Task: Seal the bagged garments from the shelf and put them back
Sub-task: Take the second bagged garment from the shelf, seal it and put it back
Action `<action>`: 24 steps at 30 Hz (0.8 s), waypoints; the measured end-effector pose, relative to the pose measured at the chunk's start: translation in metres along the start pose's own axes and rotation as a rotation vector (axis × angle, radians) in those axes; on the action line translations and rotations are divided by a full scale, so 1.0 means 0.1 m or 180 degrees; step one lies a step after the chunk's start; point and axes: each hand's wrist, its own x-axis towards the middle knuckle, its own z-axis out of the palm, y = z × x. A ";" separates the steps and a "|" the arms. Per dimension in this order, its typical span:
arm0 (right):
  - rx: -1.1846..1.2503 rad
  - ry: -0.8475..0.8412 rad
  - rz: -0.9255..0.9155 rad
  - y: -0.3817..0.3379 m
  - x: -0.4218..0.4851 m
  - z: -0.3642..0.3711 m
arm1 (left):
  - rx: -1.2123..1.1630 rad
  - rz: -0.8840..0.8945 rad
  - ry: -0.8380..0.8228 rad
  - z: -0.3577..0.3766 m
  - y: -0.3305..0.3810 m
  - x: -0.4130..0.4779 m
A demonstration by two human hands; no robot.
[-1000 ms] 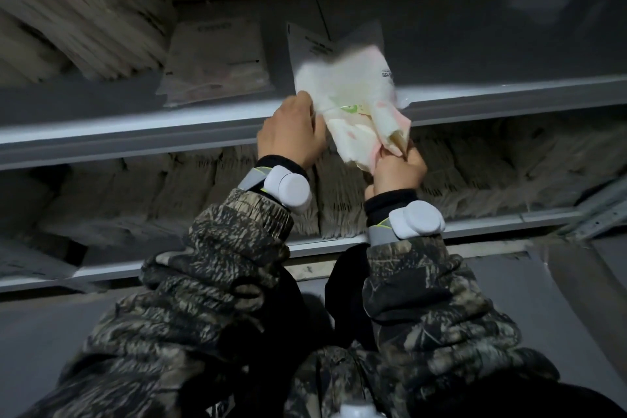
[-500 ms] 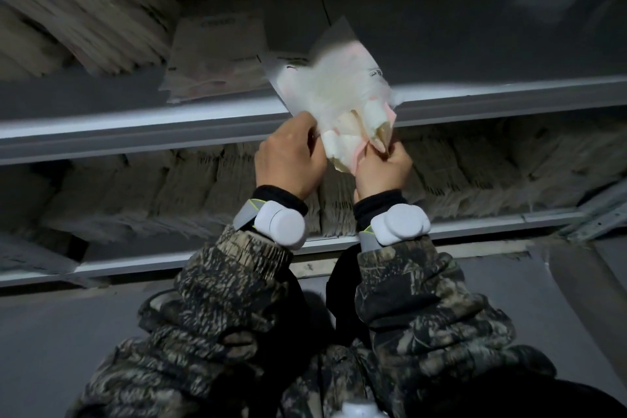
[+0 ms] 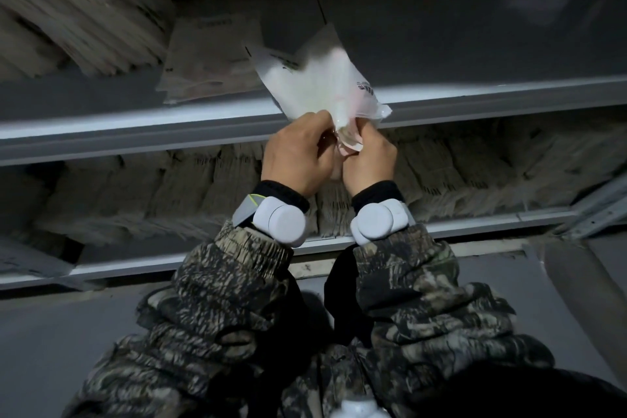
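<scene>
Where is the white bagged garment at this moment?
Head view, centre: the bagged garment is gripped low by the left hand and right hand, in front of the upper shelf edge.

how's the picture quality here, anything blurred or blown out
Head view: dim overall; the bagged garment is motion-blurred and washed out white; the left hand and right hand gripping its lower end look sharper; the stacked packs at upper left are smeared.

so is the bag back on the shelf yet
Not yet: the left hand and right hand grip the bag at the shelf edge.
</scene>
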 end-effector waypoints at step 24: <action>0.2393 0.0468 0.1418 -0.13 0.07 0.07 | 0.0157 0.0176 -0.0082 0.04 0.00 -0.23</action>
